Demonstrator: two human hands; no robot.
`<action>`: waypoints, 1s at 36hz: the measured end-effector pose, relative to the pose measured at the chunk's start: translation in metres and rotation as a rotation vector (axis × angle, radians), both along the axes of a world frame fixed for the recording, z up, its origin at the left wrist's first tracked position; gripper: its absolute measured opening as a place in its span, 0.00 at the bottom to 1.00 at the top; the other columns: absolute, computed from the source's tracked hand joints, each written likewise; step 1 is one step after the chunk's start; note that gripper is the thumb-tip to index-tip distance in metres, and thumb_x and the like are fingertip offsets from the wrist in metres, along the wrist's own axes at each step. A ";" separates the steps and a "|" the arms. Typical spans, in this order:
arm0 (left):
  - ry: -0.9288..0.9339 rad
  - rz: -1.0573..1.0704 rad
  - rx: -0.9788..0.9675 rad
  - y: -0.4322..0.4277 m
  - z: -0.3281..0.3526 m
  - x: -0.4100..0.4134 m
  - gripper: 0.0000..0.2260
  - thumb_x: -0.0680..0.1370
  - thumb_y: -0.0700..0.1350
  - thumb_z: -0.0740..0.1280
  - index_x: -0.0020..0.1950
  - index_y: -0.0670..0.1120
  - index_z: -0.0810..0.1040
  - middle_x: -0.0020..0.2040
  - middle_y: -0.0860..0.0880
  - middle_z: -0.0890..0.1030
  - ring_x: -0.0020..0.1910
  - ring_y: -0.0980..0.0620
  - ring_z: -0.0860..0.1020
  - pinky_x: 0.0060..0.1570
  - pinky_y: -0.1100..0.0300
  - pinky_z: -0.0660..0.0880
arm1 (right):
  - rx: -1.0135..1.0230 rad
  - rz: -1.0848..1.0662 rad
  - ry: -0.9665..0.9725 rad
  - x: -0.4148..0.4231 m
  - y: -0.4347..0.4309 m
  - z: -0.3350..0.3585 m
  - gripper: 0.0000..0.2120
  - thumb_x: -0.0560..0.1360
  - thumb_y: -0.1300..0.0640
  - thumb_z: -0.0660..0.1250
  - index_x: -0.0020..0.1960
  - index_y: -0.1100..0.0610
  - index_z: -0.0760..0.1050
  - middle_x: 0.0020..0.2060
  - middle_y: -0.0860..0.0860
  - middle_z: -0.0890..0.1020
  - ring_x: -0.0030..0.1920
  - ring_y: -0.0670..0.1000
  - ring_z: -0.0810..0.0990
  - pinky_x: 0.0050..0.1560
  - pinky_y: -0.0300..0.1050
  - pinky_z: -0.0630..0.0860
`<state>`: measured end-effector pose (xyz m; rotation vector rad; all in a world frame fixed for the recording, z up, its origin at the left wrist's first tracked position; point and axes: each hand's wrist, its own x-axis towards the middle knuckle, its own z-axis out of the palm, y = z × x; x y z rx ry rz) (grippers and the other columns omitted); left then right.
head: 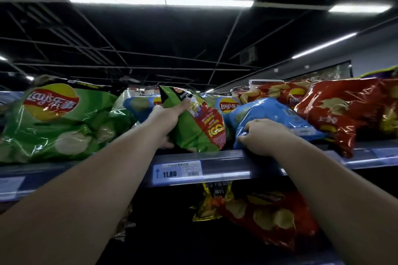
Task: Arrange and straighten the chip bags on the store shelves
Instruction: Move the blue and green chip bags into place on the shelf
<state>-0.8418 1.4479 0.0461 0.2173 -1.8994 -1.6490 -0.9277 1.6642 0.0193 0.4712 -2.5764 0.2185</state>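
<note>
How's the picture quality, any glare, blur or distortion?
Head view: ceiling lights blow out white; glare streaks the red bag, large green bag and right hand's blue bag; wide lens bows the shelf edge; lower bags dim; left hand's tilted green bag readable.

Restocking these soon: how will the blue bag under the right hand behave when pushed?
Probably light: the blue bag looks puffed with air. Likely yielding, since its film creases where the right hand grips. The glossy surface may slide easily.

The shelf (226, 158) bears a big green bag (53, 122), a blue bag (277, 116) and a red bag (344, 112).
</note>
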 end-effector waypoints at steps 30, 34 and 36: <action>0.220 -0.114 -0.357 -0.049 -0.005 0.063 0.47 0.61 0.57 0.78 0.77 0.54 0.63 0.66 0.49 0.75 0.60 0.52 0.78 0.65 0.45 0.73 | -1.346 1.032 -0.206 0.014 -0.033 0.017 0.20 0.72 0.72 0.71 0.62 0.58 0.78 0.49 0.56 0.87 0.49 0.58 0.87 0.51 0.57 0.83; 0.236 -0.166 -0.406 -0.052 -0.007 0.071 0.39 0.68 0.51 0.79 0.76 0.57 0.64 0.69 0.49 0.75 0.62 0.53 0.78 0.59 0.55 0.75 | -1.446 1.156 -0.251 0.035 -0.031 0.020 0.19 0.74 0.73 0.67 0.60 0.58 0.77 0.45 0.54 0.88 0.44 0.55 0.88 0.39 0.49 0.84; 0.267 -0.181 -0.429 -0.054 -0.009 0.082 0.40 0.68 0.50 0.77 0.77 0.57 0.63 0.68 0.51 0.74 0.60 0.56 0.78 0.53 0.61 0.77 | -1.425 1.223 -0.312 0.049 -0.037 0.020 0.19 0.73 0.73 0.66 0.59 0.57 0.77 0.43 0.53 0.88 0.42 0.54 0.88 0.37 0.48 0.84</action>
